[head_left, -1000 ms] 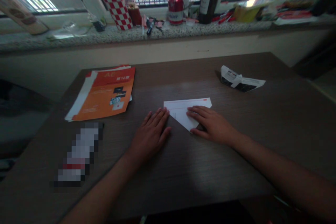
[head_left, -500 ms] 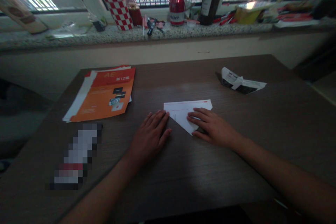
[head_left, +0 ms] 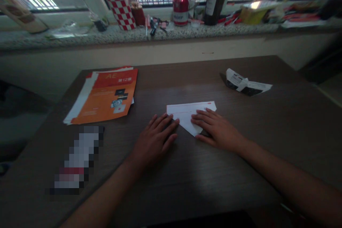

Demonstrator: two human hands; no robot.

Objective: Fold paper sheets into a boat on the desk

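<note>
A folded sheet of white paper (head_left: 184,114) lies flat on the dark table, its straight edge at the far side and a point toward me. Thin red lines run along its upper part. My left hand (head_left: 155,137) rests palm down with fingers stretched out, the fingertips touching the paper's lower left slanted edge. On the paper's right part lies my right hand (head_left: 216,128), also flat with its fingers extended and covering that side. Beyond it, to the right, stands a folded paper boat (head_left: 247,83) with dark printing.
Orange and red booklets (head_left: 107,96) are stacked at the table's far left. A blurred-out oblong object (head_left: 77,158) lies in front of them. Behind the table (head_left: 187,188), a granite sill (head_left: 107,39) carries a red can (head_left: 180,9), a dark container (head_left: 217,0) and a checkered carton (head_left: 120,7).
My left hand's fingers have spread and slid slightly to the right along the paper's slanted edge. My right hand and the paper have hardly moved.
</note>
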